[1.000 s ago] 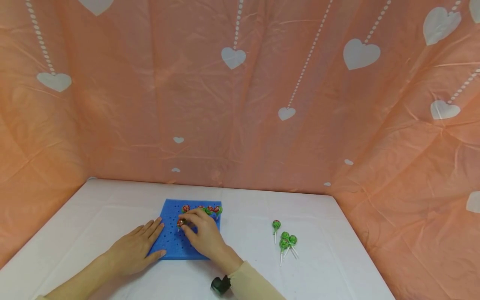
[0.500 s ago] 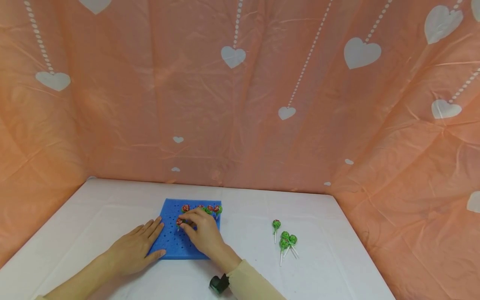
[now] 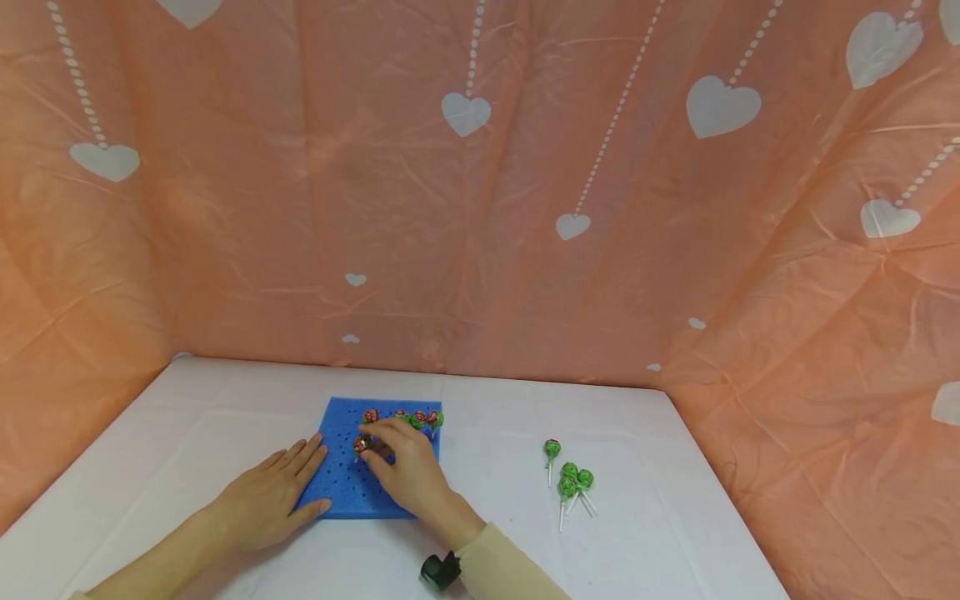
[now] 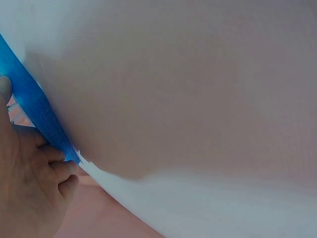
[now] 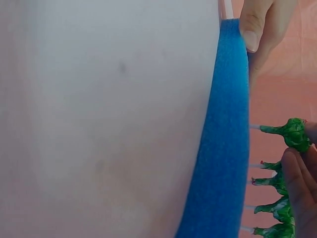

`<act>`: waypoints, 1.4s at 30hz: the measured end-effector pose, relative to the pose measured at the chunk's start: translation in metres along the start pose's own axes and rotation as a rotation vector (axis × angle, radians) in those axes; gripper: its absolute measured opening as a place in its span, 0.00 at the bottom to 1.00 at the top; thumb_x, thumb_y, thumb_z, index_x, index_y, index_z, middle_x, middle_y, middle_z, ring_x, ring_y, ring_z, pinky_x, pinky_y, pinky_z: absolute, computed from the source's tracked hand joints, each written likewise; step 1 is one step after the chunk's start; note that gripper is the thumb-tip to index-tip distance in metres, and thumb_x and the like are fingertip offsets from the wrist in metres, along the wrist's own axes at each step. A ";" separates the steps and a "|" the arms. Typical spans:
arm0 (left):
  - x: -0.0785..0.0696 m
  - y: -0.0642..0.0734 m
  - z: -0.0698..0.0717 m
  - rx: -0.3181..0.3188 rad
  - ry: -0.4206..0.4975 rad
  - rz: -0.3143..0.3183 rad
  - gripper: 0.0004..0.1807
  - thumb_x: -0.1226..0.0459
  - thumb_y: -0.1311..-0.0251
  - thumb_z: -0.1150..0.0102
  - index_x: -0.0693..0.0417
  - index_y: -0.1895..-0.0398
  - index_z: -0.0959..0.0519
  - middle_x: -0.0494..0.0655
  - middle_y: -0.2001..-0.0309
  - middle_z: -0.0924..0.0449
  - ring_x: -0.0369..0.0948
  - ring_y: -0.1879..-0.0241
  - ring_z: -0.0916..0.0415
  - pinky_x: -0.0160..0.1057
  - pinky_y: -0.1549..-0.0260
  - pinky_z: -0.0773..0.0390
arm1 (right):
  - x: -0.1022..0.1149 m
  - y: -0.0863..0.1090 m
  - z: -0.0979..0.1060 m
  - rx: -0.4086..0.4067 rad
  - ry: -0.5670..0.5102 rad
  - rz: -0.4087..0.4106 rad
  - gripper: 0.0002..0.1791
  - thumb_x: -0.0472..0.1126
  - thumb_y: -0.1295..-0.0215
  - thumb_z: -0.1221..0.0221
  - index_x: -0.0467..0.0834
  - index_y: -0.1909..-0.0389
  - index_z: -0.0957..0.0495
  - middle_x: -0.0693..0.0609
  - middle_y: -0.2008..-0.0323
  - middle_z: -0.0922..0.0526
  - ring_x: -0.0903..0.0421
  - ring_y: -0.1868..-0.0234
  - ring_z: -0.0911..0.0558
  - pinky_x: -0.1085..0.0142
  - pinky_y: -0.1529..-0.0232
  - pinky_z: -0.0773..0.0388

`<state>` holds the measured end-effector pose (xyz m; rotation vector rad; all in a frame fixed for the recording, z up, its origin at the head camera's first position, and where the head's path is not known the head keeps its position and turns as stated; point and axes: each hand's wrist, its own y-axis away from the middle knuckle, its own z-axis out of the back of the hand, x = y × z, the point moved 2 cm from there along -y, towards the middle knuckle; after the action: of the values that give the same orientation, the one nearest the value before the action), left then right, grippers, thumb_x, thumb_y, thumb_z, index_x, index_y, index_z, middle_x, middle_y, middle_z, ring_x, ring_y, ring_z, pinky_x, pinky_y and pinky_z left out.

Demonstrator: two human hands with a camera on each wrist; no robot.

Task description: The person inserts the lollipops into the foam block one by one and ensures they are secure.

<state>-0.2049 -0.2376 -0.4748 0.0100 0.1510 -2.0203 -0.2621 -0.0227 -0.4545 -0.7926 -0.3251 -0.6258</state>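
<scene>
A blue foam board full of small holes lies on the table. My left hand rests along its left edge with straight fingers, the thumb at the near corner. Over the board, my right hand has thumb and index finger around the wrapped head of a lollipop. The right wrist view shows that lollipop in green wrapper, its white stick reaching to the board's top face. Behind the right hand, several more lollipops stand in the board's far rows, partly hidden by the fingers.
To the right on the white table lie several loose lollipops in green wrappers, one a little apart. A black wrist device sits by the right sleeve. An orange curtain with white hearts encloses the table's back and sides.
The right index finger and thumb came slightly closer round the lollipop, then parted a little again. The left hand and the board stay put.
</scene>
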 end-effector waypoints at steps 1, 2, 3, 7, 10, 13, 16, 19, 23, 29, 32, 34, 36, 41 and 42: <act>0.000 0.000 0.000 0.001 -0.001 -0.001 0.44 0.41 0.27 0.45 0.75 0.30 0.31 0.73 0.27 0.35 0.68 0.29 0.36 0.66 0.33 0.31 | 0.000 0.000 0.000 0.001 -0.005 -0.002 0.18 0.35 0.30 0.33 0.38 0.41 0.17 0.49 0.47 0.15 0.64 0.57 0.14 0.83 0.56 0.21; 0.000 0.000 -0.001 0.003 0.000 -0.001 0.44 0.41 0.27 0.46 0.75 0.30 0.31 0.73 0.27 0.35 0.68 0.29 0.36 0.66 0.33 0.31 | 0.000 0.000 0.000 0.003 -0.008 -0.005 0.18 0.35 0.30 0.33 0.38 0.41 0.17 0.49 0.47 0.16 0.64 0.57 0.14 0.83 0.56 0.21; 0.000 0.000 -0.001 0.006 0.002 -0.002 0.44 0.41 0.27 0.46 0.75 0.30 0.31 0.73 0.27 0.36 0.68 0.28 0.36 0.66 0.33 0.31 | 0.000 0.001 0.001 0.005 -0.011 -0.009 0.18 0.35 0.30 0.33 0.38 0.41 0.18 0.49 0.46 0.16 0.65 0.57 0.14 0.83 0.55 0.21; -0.001 -0.001 0.000 0.013 0.007 -0.002 0.44 0.41 0.27 0.46 0.75 0.29 0.32 0.73 0.27 0.36 0.68 0.28 0.36 0.66 0.32 0.32 | 0.000 0.002 0.002 0.013 -0.013 -0.024 0.19 0.36 0.30 0.33 0.38 0.40 0.18 0.48 0.45 0.16 0.63 0.57 0.14 0.81 0.55 0.20; -0.002 -0.001 0.002 0.013 0.007 -0.001 0.44 0.42 0.26 0.46 0.75 0.29 0.31 0.73 0.27 0.36 0.68 0.28 0.37 0.65 0.32 0.32 | 0.000 0.003 0.004 0.015 -0.016 -0.034 0.19 0.36 0.30 0.33 0.38 0.40 0.18 0.48 0.44 0.16 0.60 0.57 0.13 0.79 0.55 0.18; -0.002 -0.001 0.003 0.007 0.004 -0.002 0.43 0.42 0.27 0.45 0.75 0.30 0.31 0.73 0.27 0.36 0.68 0.28 0.36 0.65 0.32 0.31 | -0.001 0.005 0.005 0.017 -0.030 -0.050 0.19 0.36 0.29 0.33 0.38 0.40 0.18 0.48 0.44 0.16 0.57 0.56 0.12 0.77 0.55 0.17; -0.003 -0.001 0.005 0.000 0.003 -0.004 0.43 0.43 0.27 0.44 0.75 0.30 0.31 0.74 0.28 0.35 0.68 0.29 0.35 0.65 0.33 0.31 | -0.003 0.008 0.007 0.008 -0.063 -0.063 0.19 0.35 0.30 0.33 0.38 0.39 0.18 0.47 0.44 0.17 0.55 0.54 0.12 0.76 0.54 0.17; -0.003 0.000 0.005 0.001 0.009 -0.002 0.42 0.43 0.27 0.43 0.75 0.30 0.30 0.73 0.27 0.35 0.68 0.29 0.35 0.64 0.32 0.31 | -0.005 0.011 0.012 -0.012 -0.081 -0.069 0.19 0.33 0.31 0.33 0.39 0.40 0.18 0.48 0.44 0.17 0.55 0.53 0.12 0.76 0.55 0.17; -0.002 0.000 0.003 0.010 0.018 0.005 0.43 0.43 0.27 0.44 0.75 0.30 0.31 0.73 0.27 0.36 0.68 0.28 0.37 0.65 0.32 0.32 | -0.010 0.016 0.021 -0.042 -0.123 -0.091 0.19 0.33 0.30 0.34 0.39 0.40 0.18 0.47 0.45 0.16 0.54 0.53 0.13 0.76 0.55 0.17; 0.000 0.000 0.000 0.006 0.021 0.005 0.44 0.42 0.27 0.45 0.75 0.29 0.31 0.73 0.26 0.37 0.69 0.28 0.37 0.65 0.32 0.32 | -0.019 0.021 0.037 -0.098 -0.161 -0.149 0.18 0.33 0.30 0.34 0.38 0.40 0.18 0.47 0.46 0.16 0.54 0.53 0.13 0.73 0.53 0.15; 0.000 0.000 -0.001 0.004 0.013 0.003 0.44 0.42 0.27 0.45 0.75 0.29 0.31 0.73 0.26 0.37 0.68 0.28 0.37 0.65 0.32 0.32 | -0.025 0.023 0.045 -0.130 -0.179 -0.162 0.18 0.32 0.30 0.34 0.38 0.41 0.18 0.47 0.46 0.16 0.54 0.53 0.13 0.70 0.51 0.14; 0.000 0.000 -0.001 0.002 0.009 0.002 0.44 0.42 0.27 0.45 0.74 0.29 0.31 0.73 0.26 0.37 0.68 0.28 0.37 0.65 0.32 0.31 | -0.028 0.024 0.051 -0.156 -0.191 -0.164 0.18 0.31 0.31 0.33 0.37 0.42 0.17 0.46 0.47 0.16 0.51 0.53 0.13 0.68 0.52 0.14; 0.000 0.000 -0.001 0.003 0.011 0.002 0.44 0.42 0.27 0.45 0.74 0.29 0.31 0.73 0.27 0.37 0.68 0.28 0.37 0.65 0.32 0.32 | -0.032 0.025 0.056 -0.181 -0.197 -0.164 0.17 0.30 0.32 0.33 0.37 0.43 0.17 0.44 0.48 0.16 0.49 0.54 0.13 0.66 0.53 0.13; 0.001 -0.001 -0.001 0.019 0.030 0.009 0.44 0.41 0.27 0.46 0.75 0.29 0.32 0.73 0.26 0.37 0.69 0.27 0.38 0.66 0.31 0.33 | -0.039 0.028 0.067 -0.238 -0.173 -0.188 0.16 0.30 0.33 0.33 0.36 0.46 0.16 0.44 0.49 0.15 0.48 0.55 0.12 0.64 0.54 0.12; 0.001 -0.001 -0.001 0.021 0.031 0.010 0.44 0.41 0.27 0.46 0.75 0.29 0.32 0.73 0.26 0.37 0.69 0.27 0.38 0.66 0.31 0.33 | -0.040 0.028 0.069 -0.250 -0.170 -0.196 0.15 0.29 0.34 0.32 0.36 0.46 0.16 0.45 0.49 0.15 0.48 0.55 0.12 0.64 0.54 0.12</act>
<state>-0.2063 -0.2384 -0.4763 0.0555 0.1486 -2.0123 -0.2782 0.0602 -0.4439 -1.0650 -0.4906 -0.7953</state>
